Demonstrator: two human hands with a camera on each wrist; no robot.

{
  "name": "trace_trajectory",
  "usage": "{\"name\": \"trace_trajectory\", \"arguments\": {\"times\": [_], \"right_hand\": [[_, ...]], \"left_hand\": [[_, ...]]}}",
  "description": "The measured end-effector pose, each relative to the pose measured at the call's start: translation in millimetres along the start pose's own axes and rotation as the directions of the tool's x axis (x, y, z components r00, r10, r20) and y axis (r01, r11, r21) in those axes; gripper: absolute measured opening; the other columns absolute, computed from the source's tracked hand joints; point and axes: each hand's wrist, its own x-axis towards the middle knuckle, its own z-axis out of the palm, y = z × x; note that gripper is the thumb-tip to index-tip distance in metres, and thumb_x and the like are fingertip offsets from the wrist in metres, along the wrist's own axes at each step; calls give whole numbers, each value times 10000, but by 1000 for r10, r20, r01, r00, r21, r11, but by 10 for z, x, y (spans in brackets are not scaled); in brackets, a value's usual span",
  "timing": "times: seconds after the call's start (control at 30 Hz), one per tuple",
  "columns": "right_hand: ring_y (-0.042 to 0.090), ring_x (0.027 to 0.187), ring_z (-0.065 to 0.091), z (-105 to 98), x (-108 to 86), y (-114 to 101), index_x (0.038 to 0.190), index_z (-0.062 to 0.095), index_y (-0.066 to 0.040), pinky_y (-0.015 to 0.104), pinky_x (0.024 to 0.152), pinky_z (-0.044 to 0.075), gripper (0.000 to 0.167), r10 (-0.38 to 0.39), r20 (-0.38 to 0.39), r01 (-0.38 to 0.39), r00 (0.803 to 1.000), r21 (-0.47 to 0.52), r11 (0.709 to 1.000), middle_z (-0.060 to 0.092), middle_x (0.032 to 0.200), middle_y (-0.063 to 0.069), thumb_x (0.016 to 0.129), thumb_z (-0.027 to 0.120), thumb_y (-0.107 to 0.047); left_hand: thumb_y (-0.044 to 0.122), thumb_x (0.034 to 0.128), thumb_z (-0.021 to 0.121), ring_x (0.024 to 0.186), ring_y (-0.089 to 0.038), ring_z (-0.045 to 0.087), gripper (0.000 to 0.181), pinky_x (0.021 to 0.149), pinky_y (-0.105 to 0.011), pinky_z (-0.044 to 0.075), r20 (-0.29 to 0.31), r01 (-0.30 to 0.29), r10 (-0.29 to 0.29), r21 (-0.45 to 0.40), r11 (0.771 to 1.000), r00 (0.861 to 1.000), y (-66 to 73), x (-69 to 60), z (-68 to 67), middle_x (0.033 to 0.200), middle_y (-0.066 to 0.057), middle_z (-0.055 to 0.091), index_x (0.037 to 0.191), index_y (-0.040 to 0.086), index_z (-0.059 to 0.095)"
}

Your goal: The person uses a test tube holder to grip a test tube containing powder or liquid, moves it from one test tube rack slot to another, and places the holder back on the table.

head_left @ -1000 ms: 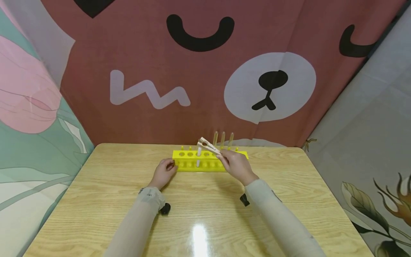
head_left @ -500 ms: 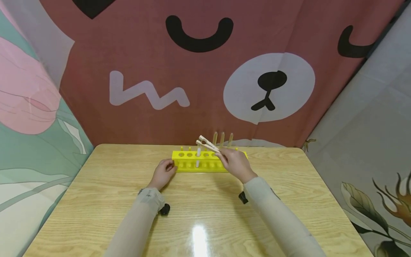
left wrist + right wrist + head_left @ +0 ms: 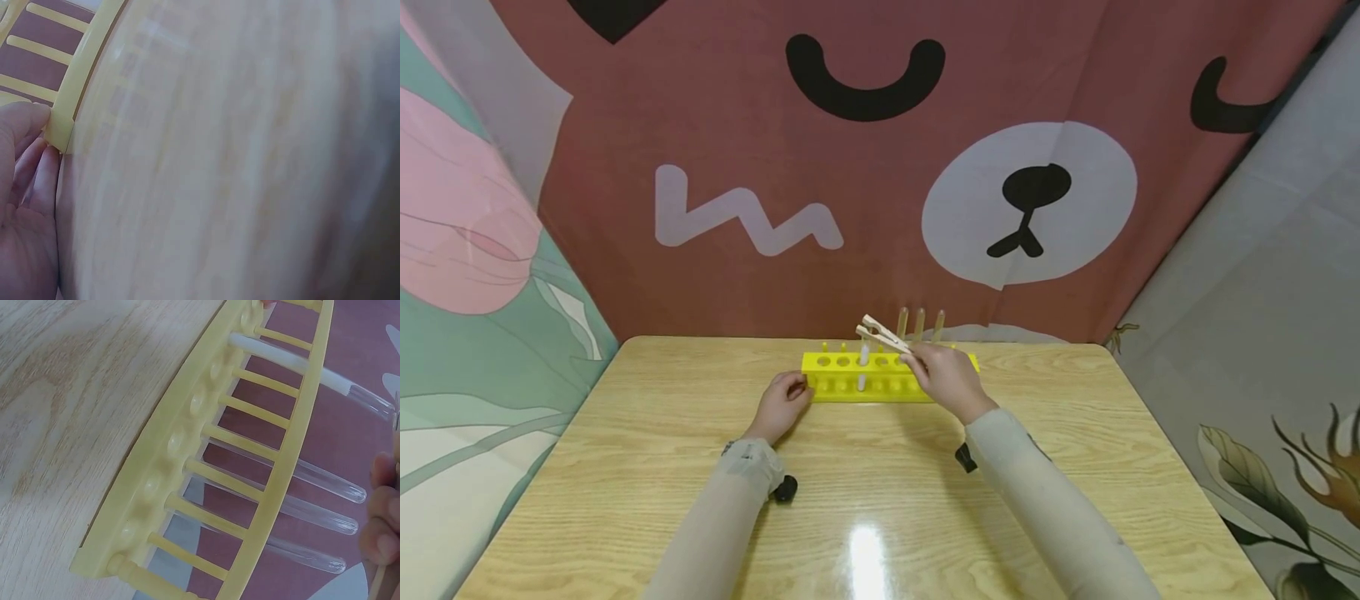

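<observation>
A yellow test tube rack [image 3: 842,397] stands near the table's back edge. My left hand [image 3: 782,405] grips its left end, thumb and fingers on the end piece [image 3: 60,128] in the left wrist view. My right hand [image 3: 950,379] holds a wooden clamp [image 3: 887,337] above the rack, tips pointing left. Below those tips, a tube with white contents [image 3: 864,356] stands in a hole of the rack; its clear upper part reaches the right edge in the right wrist view. Whether the clamp touches the tube I cannot tell. Several empty tubes [image 3: 319,519] sit upside down on the rack's back pegs.
The wooden table [image 3: 865,475] extends in front of the rack and to both sides. A brown curtain with a cartoon face [image 3: 880,275] hangs right behind the table. Patterned cloths hang at the left [image 3: 467,350] and right [image 3: 1247,333].
My right hand and the clamp have shifted slightly left. My left hand and the rack look unmoved apart from a small shift of the view.
</observation>
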Motion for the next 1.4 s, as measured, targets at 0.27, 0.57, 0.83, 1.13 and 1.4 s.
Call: {"name": "trace_trajectory", "arguments": {"times": [0.27,0.57,0.83,1.13,1.4], "right_hand": [[77,450,320,20,40,14,867,682,-86,236,436,277,178,11,9,-11,1000,9,1000,430,586,-59,1009,652,-189],[80,446,319,40,75,13,807,615,-115,236,438,280,244,33,49,-34,998,12,999,400,580,-53,1028,624,-217],[89,455,310,17,115,-13,840,615,-109,236,440,275,231,66,101,-71,993,46,996,402,587,-30,1038,607,-227],[100,457,324,-33,171,-26,792,582,-116,246,453,297,263,76,144,-85,987,57,995,399,575,-26,1028,623,-224],[91,463,317,-4,141,13,763,556,-130,237,462,281,287,69,163,-76,984,34,997,400,584,-34,1025,628,-224]], "left_hand": [[91,999,644,1279,-374,530,273,1084,-469,471,5,-12,12,-8,1000,1000,10,-4,-17,1380,-248,494,1229,-54,629],[108,1003,643,1286,-379,525,273,1084,-466,471,7,0,0,-14,1000,1000,-3,2,-13,1388,-247,492,1224,-51,631],[123,1006,640,1293,-364,521,273,1092,-458,465,10,13,-13,-9,1000,1000,-25,13,-20,1395,-233,492,1225,-41,631],[108,1005,638,1282,-383,529,276,1075,-470,477,6,-8,8,-11,1000,1000,-35,8,-24,1388,-250,493,1228,-53,626],[118,1005,637,1295,-365,523,260,1089,-456,469,19,16,-16,-24,1000,1000,-6,16,-23,1399,-232,490,1214,-37,632]]}}
